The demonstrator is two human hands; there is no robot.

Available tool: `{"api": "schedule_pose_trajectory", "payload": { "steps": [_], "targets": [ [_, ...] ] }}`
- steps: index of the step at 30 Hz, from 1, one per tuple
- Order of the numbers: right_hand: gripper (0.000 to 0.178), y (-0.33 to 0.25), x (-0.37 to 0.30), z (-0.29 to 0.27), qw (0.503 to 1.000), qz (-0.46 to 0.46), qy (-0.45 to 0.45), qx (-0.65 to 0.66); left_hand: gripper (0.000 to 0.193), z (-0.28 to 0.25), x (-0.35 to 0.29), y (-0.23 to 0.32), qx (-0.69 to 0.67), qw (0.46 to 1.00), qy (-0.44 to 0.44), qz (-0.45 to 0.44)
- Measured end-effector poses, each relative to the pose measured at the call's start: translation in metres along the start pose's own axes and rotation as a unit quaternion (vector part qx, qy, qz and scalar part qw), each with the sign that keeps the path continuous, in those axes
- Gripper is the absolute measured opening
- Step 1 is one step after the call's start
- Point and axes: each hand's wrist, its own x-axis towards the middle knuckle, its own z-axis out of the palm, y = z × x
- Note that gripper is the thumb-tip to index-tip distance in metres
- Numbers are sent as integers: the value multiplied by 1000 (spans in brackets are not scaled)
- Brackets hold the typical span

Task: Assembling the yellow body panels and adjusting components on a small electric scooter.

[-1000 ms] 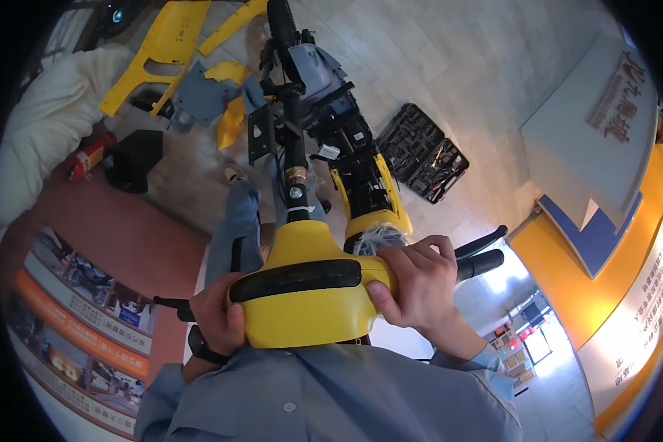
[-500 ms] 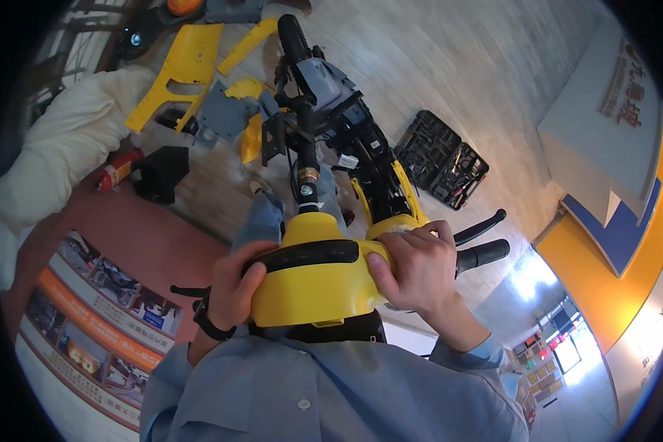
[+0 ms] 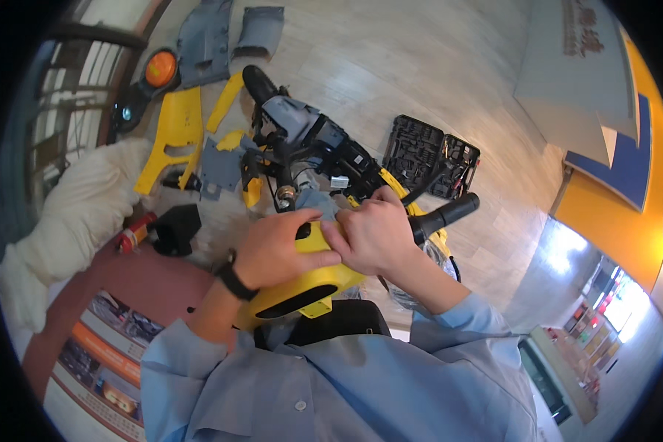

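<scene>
A yellow handlebar cover (image 3: pixel 313 280) with a black strip (image 3: pixel 298 300) along it is tilted in front of my chest. My left hand (image 3: pixel 280 250), a black band on its wrist, is closed over the cover's top left part. Close beside it, my right hand (image 3: pixel 376 232) grips the cover's right end, with its thumb on the yellow shell. Past that hand stick out a black handlebar grip (image 3: pixel 449 215) and a brake lever (image 3: pixel 429 184). Beyond my hands stands the stripped scooter frame (image 3: pixel 339 151). My fingers hide much of the cover's far side.
An open black tool case (image 3: pixel 427 158) lies on the floor to the right. Yellow panels (image 3: pixel 173 136) and grey panels (image 3: pixel 206 44) are spread at the far left. Near them are a white cloth bundle (image 3: pixel 81 199), a red fire extinguisher (image 3: pixel 134 234) and a black box (image 3: pixel 175 230).
The yellow cover has tipped and turned, bringing its black strip lower and nearer me. My left hand has moved from its left edge onto its top, closer to my right. The whole view has shifted.
</scene>
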Motion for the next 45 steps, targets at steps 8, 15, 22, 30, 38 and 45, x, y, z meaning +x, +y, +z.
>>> {"api": "schedule_pose_trajectory", "payload": {
  "steps": [8, 15, 22, 30, 38, 45],
  "targets": [
    [18, 46, -38, -23, 874, 123, 463, 80, 53, -2, 24, 3, -76, 967, -201, -137],
    [43, 21, -81, -1, 956, 6, 292, -25, 54, -8, 33, -4, -50, 960, -254, -109],
    [32, 14, -42, 15, 971, 0, 238, 15, 45, 0, 32, -11, -150, 948, -235, -151],
    [51, -20, -71, 91, 416, 386, 430, 702, 44, -5, 28, -4, -202, 930, -236, -196],
    [57, -9, -67, 88, 340, 227, 336, 849, 47, -10, 30, 7, -154, 933, -258, -200],
    [53, -11, -67, 91, 381, 220, 368, 819, 57, -8, 39, 2, -77, 937, -310, -139]
  ]
}}
